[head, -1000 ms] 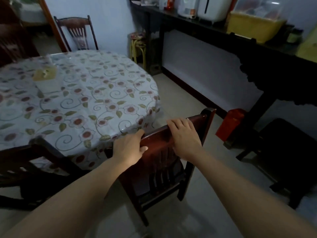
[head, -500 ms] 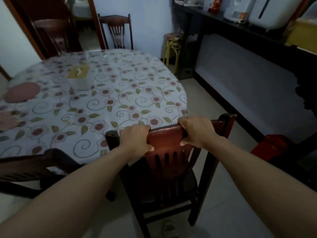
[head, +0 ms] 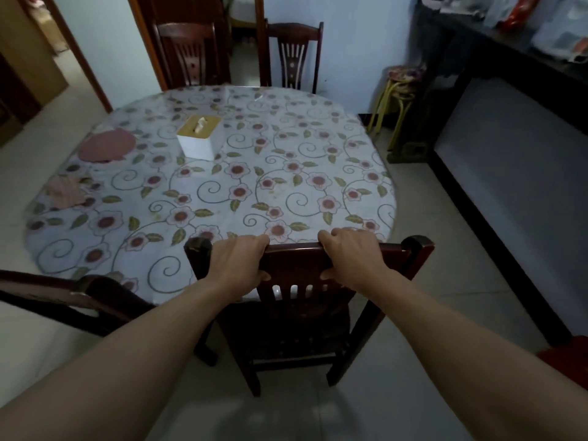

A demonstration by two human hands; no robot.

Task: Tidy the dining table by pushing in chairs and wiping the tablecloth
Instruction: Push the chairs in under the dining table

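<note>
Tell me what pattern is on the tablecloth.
The tablecloth is pale with dark-red flowers, green leaves and dark spiral vines, seen in the head view.

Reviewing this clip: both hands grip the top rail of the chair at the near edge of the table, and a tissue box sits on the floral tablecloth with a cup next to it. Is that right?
Not quite. The head view shows both the left hand and right hand gripping the top rail of the chair, and the tissue box on the floral tablecloth, but no cup: a pink mat lies beside the box.

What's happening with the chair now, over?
Both hands, left and right, grip the chair top rail. Chair back sits at the tablecloth edge. Nothing visible blocking it, over.
</note>
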